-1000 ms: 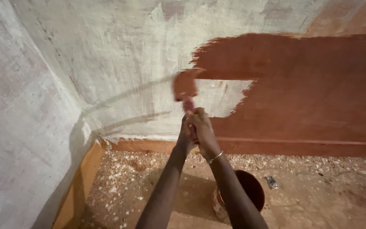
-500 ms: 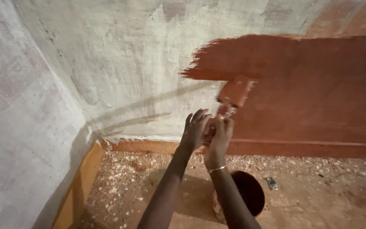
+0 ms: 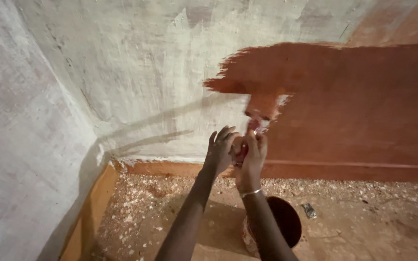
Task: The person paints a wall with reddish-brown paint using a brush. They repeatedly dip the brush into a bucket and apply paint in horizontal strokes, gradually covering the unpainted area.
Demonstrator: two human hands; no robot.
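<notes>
Brushing red-brown paint at frame centre — right hand (image 3: 250,159) clamped on the paintbrush (image 3: 258,116), left hand (image 3: 220,151) steadying with fingers apart — next likely filling the bare plaster wall (image 3: 136,82) leftward.

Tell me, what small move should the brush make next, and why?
Probably a stroke to the left. The brush, held by the right hand with the left hand alongside it, sits at the edge of the red paint; bare wall lies just left of it.
</notes>
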